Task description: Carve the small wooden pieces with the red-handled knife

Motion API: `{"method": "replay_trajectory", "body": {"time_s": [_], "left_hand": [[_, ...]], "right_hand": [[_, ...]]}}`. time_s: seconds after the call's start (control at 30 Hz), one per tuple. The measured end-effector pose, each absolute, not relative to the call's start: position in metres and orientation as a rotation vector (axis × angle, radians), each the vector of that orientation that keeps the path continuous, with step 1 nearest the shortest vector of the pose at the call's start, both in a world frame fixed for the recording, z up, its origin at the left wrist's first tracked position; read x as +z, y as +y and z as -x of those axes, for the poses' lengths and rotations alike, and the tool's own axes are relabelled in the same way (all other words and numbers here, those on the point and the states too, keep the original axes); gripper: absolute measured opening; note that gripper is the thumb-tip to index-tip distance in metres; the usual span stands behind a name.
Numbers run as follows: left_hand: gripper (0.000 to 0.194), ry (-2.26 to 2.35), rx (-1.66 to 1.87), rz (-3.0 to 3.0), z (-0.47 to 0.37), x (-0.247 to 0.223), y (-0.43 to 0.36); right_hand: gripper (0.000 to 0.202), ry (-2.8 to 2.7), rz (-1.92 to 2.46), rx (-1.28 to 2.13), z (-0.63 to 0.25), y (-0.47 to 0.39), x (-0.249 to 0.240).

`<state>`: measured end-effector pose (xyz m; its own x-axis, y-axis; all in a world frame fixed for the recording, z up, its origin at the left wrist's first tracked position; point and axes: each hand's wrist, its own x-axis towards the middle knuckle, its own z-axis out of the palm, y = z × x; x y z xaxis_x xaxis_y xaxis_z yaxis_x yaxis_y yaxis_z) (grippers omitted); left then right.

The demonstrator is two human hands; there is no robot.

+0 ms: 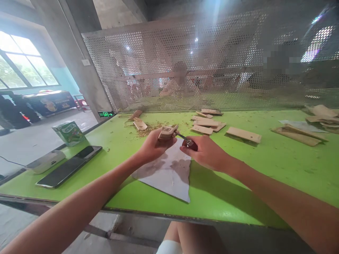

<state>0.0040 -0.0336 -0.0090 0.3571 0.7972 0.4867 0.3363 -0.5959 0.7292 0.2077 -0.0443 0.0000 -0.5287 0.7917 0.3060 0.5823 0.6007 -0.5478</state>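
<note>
A small carved wooden piece (167, 132) is held up in my left hand (155, 145), over the far part of a white paper sheet (169, 176). My right hand (208, 151) is closed round the dark red handle of a carving tool (191, 144). The tool's metal blade points left and reaches the right end of the wooden piece; whether it cuts in cannot be made out. Wood shavings (148, 129) lie on the green table (225, 197) just beyond my left hand.
Several flat wooden pieces (243, 135) lie at the back centre and right. A phone (70, 165), a white device (45, 161) and a green box (69, 133) are at the left. A perforated metal screen (159, 70) stands along the far edge.
</note>
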Motion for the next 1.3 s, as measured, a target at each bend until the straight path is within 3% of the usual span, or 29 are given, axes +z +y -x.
{"method": "replay_trajectory", "body": {"time_s": [0.2, 0.3, 0.4, 0.63, 0.83, 0.97, 1.13, 1.3], "left_hand": [[0.015, 1.074, 1.283, -2.671, 0.004, -0.003, -0.03], [0.008, 1.068, 1.235, -2.821, 0.005, 0.0, -0.03], [0.013, 1.145, 1.136, -2.889, 0.007, 0.002, -0.031], [0.036, 1.172, 0.997, -3.073, 0.017, 0.006, -0.028], [0.028, 1.22, 1.143, -3.141, 0.021, 0.003, -0.024], [0.015, 1.232, 1.066, -3.22, 0.022, 0.001, -0.023], [0.015, 1.303, 0.872, -3.224, 0.018, -0.003, -0.024], [0.014, 1.429, 0.82, -3.172, 0.014, -0.005, -0.025]], "right_hand": [[0.026, -2.302, 1.187, 0.565, -0.206, -0.047, 0.005], [0.022, -2.354, 1.147, 0.844, -0.209, -0.047, 0.008], [0.023, -2.415, 1.049, 1.187, -0.214, -0.047, 0.01], [0.037, -2.218, 0.967, 1.607, -0.217, -0.049, 0.009], [0.038, -2.022, 0.934, 1.906, -0.212, -0.057, 0.013], [0.04, -2.131, 1.194, 1.662, -0.207, -0.058, 0.008], [0.026, -2.383, 1.286, 0.781, -0.204, -0.045, -0.01], [0.024, -2.449, 1.405, 0.461, -0.205, -0.035, -0.023]]}}
